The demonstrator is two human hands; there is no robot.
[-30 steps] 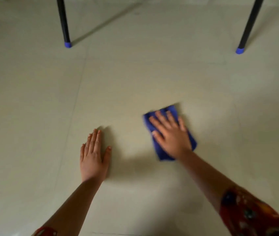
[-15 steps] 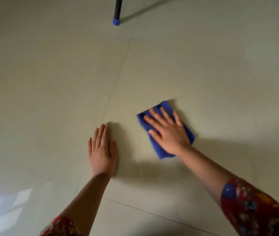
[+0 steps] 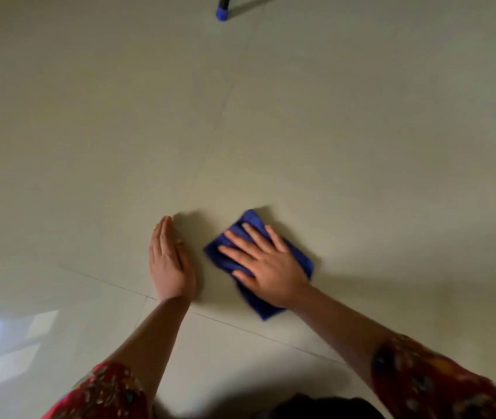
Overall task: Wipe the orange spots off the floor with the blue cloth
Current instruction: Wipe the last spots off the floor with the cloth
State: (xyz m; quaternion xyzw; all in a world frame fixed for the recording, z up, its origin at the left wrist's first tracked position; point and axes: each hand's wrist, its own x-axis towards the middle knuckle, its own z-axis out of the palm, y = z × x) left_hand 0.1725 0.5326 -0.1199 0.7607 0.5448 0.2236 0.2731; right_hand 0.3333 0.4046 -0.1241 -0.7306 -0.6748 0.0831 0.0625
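Blue cloth (image 3: 251, 222) sits low in the view, about six o'clock, folded into a pad flat on the floor (image 3: 361, 146), and the right hand (image 3: 267, 267) is spread over it, fingers straight and splayed, palm pressing down, nothing curled around the fabric. At nine o'clock from the cloth, just beside it, the left hand (image 3: 169, 264) lies flat on the tile with fingers together, gripping nothing, and looks to be propping the body. No orange spots show anywhere on the pale tiles, so either they are under the pad or the job is nearly done; I can't tell which. Now the risks: with only a flat palm on it, the cloth could slide out or bunch at a corner on a hard push, and a loaded cloth might smear colour into the tile joint running at seven o'clock of it. On glossy tile the bracing hand could slip too. Up at twelve o'clock stands a black leg with a blue cap (image 3: 222, 12), well apart. Containers? No bucket, bowl or bin in view.
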